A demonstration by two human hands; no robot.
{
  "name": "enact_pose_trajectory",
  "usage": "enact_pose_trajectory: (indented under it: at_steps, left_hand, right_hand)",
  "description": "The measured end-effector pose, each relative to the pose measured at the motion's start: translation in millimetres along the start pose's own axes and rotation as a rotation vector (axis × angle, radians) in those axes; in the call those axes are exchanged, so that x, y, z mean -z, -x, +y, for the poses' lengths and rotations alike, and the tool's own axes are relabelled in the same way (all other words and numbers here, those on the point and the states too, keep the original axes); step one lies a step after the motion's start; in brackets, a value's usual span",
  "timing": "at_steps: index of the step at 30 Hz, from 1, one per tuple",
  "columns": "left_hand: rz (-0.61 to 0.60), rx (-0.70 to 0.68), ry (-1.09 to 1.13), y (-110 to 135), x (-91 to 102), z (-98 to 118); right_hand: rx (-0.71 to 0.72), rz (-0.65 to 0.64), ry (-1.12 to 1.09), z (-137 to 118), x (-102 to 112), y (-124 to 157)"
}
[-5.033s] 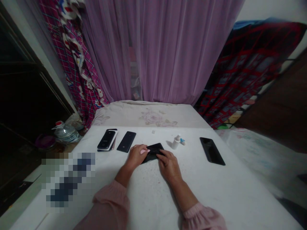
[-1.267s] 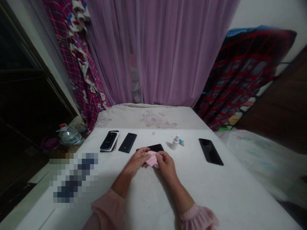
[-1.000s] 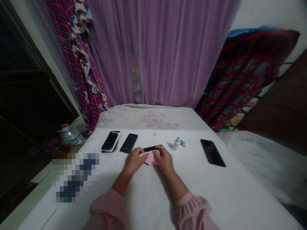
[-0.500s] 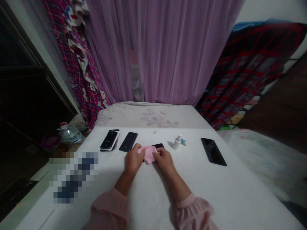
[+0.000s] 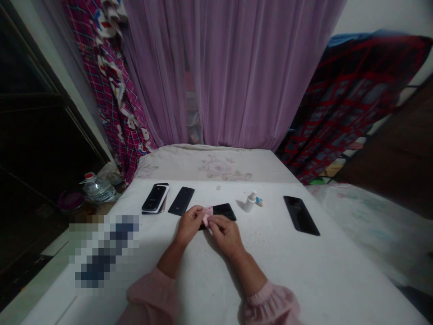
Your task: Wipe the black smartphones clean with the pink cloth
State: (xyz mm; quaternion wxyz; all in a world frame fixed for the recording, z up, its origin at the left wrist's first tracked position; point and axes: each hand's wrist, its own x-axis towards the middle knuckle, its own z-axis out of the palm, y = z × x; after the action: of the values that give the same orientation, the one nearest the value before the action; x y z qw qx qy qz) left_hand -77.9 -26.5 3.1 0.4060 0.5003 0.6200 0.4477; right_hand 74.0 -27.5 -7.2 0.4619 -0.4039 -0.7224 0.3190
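Both hands pinch a small pink cloth [image 5: 206,216], now bunched up between them. My left hand [image 5: 190,224] closes its fingers on the cloth's left side. My right hand [image 5: 227,234] grips it from the right, lower down. Beneath the cloth a black phone [image 5: 225,210] lies flat on the white surface, partly hidden by the hands. Left of my left hand lies another dark phone [image 5: 181,201]. A small white spray bottle [image 5: 250,201] stands upright to the right of the hands, with a small blue-and-white item [image 5: 259,201] beside it.
Several phones [image 5: 155,198] are stacked at the left of the white table [image 5: 270,271]. A large black phone [image 5: 301,215] lies at the right. A blurred-out patch [image 5: 104,253] covers something at the left edge. A water jug [image 5: 99,187] stands beyond that side.
The pink cloth was spread between my hands and is now gathered smaller. My right hand has moved left, closer to my left hand, uncovering more of the black phone.
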Motion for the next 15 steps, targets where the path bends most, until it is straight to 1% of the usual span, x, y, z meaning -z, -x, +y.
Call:
enact_pose_trajectory:
  at_steps: [3, 6, 8, 11, 13, 15]
  left_hand:
    - [-0.045, 0.075, 0.172, 1, 1.7, 5]
    - [-0.080, 0.103, 0.238, 3, 0.0, 6]
    - [-0.093, 0.124, 0.190, 3, -0.9, 4]
    - [-0.078, 0.119, 0.008, 2, 1.3, -1]
    - [-0.019, 0.065, -0.129, 1, 5.0, -5]
    - [0.047, -0.009, -0.209, 0, 9.8, -5]
  right_hand:
    - [-0.137, 0.101, -0.027, 4, 3, -1]
    - [-0.217, 0.083, -0.101, 9, 1, -3]
    - [-0.261, 0.079, -0.111, 10, -1, -6]
    - [-0.313, 0.092, 0.000, 10, 0, -12]
    - [-0.308, 0.029, 0.103, 9, 3, -15]
    - [-0.275, -0.045, 0.168, 7, 6, -18]
